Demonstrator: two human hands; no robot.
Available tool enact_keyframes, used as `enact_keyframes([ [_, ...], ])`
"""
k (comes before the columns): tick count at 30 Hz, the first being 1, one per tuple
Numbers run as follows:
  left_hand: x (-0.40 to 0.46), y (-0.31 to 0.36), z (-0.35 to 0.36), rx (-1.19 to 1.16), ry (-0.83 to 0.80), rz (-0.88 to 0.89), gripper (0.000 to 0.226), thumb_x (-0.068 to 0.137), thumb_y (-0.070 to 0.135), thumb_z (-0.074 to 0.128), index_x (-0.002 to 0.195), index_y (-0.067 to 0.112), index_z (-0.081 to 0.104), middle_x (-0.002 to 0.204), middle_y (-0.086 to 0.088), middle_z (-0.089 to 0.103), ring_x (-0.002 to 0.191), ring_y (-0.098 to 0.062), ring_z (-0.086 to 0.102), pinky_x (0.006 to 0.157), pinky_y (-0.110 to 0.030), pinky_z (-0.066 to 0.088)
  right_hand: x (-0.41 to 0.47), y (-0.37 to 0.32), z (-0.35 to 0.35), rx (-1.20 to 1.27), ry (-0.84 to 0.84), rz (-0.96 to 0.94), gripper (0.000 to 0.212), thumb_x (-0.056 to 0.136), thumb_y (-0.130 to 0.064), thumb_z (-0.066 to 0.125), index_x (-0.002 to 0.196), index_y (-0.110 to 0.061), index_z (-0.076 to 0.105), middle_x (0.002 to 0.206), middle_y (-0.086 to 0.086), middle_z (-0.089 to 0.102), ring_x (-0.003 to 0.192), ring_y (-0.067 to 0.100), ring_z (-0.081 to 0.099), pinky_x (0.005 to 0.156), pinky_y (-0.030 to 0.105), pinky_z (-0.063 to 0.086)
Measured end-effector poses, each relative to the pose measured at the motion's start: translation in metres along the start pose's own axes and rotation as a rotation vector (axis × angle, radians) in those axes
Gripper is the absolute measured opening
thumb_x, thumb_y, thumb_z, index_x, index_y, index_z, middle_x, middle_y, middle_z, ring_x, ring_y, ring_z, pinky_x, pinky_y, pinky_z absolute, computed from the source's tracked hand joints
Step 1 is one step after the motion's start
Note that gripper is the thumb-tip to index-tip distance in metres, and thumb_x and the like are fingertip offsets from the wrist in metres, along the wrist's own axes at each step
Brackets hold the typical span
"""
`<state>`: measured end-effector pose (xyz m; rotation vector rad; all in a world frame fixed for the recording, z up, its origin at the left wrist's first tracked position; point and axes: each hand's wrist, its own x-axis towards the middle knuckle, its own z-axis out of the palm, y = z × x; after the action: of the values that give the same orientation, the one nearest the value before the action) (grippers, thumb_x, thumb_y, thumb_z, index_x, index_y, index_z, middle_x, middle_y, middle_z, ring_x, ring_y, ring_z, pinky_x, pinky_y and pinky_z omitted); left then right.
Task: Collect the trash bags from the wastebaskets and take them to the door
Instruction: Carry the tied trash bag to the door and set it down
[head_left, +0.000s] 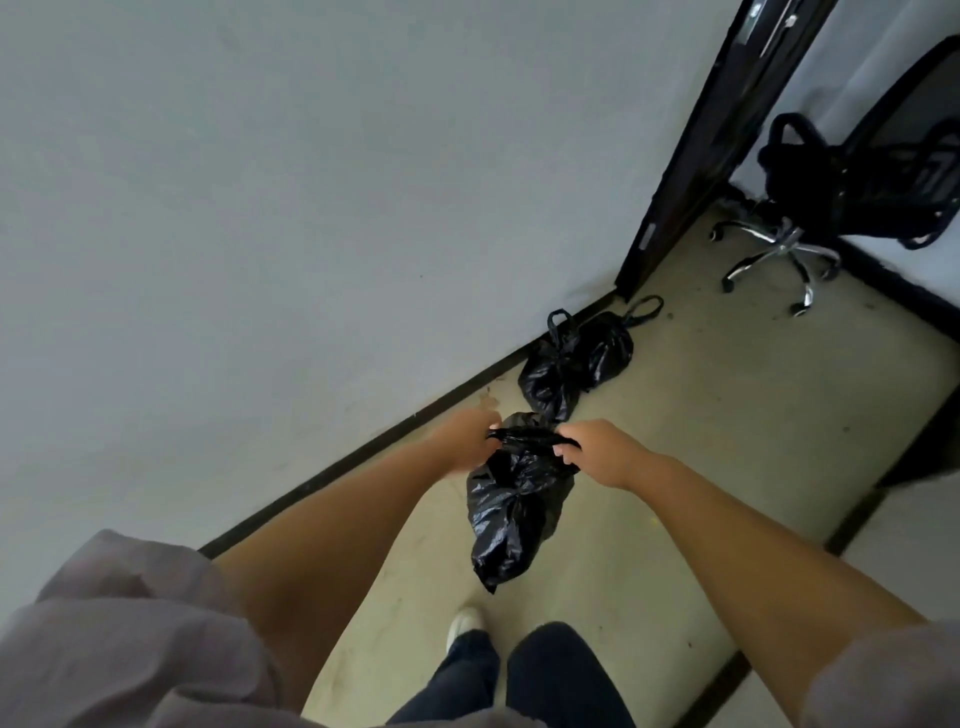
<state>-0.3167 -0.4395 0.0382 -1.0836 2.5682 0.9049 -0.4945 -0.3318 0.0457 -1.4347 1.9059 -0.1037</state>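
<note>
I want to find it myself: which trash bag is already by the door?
Look at the dark door frame. Where wall meets floor lies a shiny black plastic trash bag. Unlike the hanging black bag, no hand holds it and its loop handles stick up.

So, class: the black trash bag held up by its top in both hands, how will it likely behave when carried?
The held bag is probably floppy: its crinkled film sags below the left hand and right hand. It seems fairly light, hanging from a pinched top. It may swing, since it hangs clear of the floor.

Floor bags (574, 358) ahead; chair (852, 208) perhaps clear.
</note>
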Motion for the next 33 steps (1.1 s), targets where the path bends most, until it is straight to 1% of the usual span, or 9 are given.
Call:
enact_keyframes([
  [6,0.111,-0.025,0.002,-0.038,0.056,-0.057,0.025,0.094,0.014,0.049,0.116,0.007,0.059,0.121,-0.009,0.054,0.112,-0.026,0.053,0.090,-0.031,0.042,0.121,0.047,-0.024,0.059,-0.020,-0.006,0.020,0.098,-0.019,0.044,0.089,-0.005,0.055,0.097,0.014,0.067,0.093,0.035,0.064,0.069,0.036,0.047],
  [10,0.203,-0.067,0.031,-0.033,0.049,-0.106,0.030,0.094,0.015,0.046,0.122,0.012,0.056,0.123,-0.009,0.052,0.115,-0.027,0.052,0.094,-0.037,0.046,0.218,0.089,-0.008,0.105,-0.050,-0.034,0.024,0.098,-0.020,0.044,0.091,0.001,0.053,0.103,0.021,0.068,0.102,0.040,0.062,0.085,0.053,0.051],
  [12,0.244,-0.093,0.052,0.011,0.034,-0.116,0.031,0.094,0.016,0.045,0.123,0.013,0.054,0.125,-0.009,0.050,0.116,-0.028,0.051,0.094,-0.038,0.046,0.263,0.111,0.010,0.123,-0.033,-0.046,0.024,0.099,-0.019,0.043,0.085,-0.001,0.051,0.106,0.018,0.068,0.091,0.021,0.068,0.078,0.042,0.054],
  [14,0.279,-0.119,0.072,0.090,0.036,-0.105,0.033,0.095,0.018,0.044,0.126,0.014,0.051,0.128,-0.008,0.049,0.118,-0.027,0.049,0.096,-0.039,0.045,0.301,0.126,0.028,0.127,0.007,-0.063,0.022,0.100,-0.017,0.042,0.098,-0.002,0.057,0.113,0.012,0.068,0.064,-0.011,0.057,0.059,0.012,0.045],
  [16,0.309,-0.142,0.086,0.233,0.091,-0.066,0.035,0.096,0.020,0.042,0.130,0.016,0.046,0.131,-0.007,0.049,0.121,-0.027,0.047,0.101,-0.038,0.041,0.337,0.137,0.045,0.169,0.085,-0.089,0.025,0.100,-0.014,0.040,0.111,0.000,0.057,0.116,0.009,0.067,0.046,-0.017,0.049,0.046,0.007,0.038],
  [19,0.346,-0.175,0.095,0.501,0.196,-0.031,0.047,0.096,0.018,0.040,0.143,0.018,0.033,0.146,-0.007,0.038,0.137,-0.026,0.033,0.118,-0.042,0.019,0.391,0.155,0.068,0.204,0.184,-0.157,0.022,0.099,-0.012,0.041,0.102,0.003,0.057,0.114,0.011,0.067,0.052,-0.022,0.050,0.050,0.002,0.039],
  [23,0.383,-0.221,0.095,0.863,0.344,-0.010,0.059,0.096,0.014,0.035,0.151,0.018,0.013,0.159,-0.009,0.014,0.149,-0.024,0.005,0.115,-0.054,-0.012,0.448,0.185,0.099,0.218,0.301,-0.180,0.025,0.098,-0.013,0.044,0.111,0.001,0.059,0.109,0.010,0.068,0.101,0.014,0.065,0.084,0.023,0.050],
  [29,0.402,-0.297,0.096,1.198,0.566,-0.073,0.062,0.095,0.023,0.033,0.152,0.015,0.010,0.160,-0.011,-0.001,0.148,-0.025,-0.010,0.104,-0.056,-0.031,0.495,0.235,0.160,0.193,0.406,-0.164,0.019,0.096,-0.008,0.047,0.101,0.002,0.062,0.100,0.012,0.068,0.096,0.019,0.064,0.085,0.030,0.051],
  [33,0.409,-0.336,0.091,1.353,0.650,-0.029,0.067,0.093,0.036,0.033,0.151,0.015,0.008,0.156,-0.007,-0.015,0.139,-0.021,-0.035,0.111,-0.049,-0.027,0.508,0.258,0.197,0.083,0.435,-0.132,0.020,0.096,-0.014,0.048,0.092,0.001,0.060,0.093,0.011,0.061,0.094,0.028,0.061,0.078,0.038,0.051],
])
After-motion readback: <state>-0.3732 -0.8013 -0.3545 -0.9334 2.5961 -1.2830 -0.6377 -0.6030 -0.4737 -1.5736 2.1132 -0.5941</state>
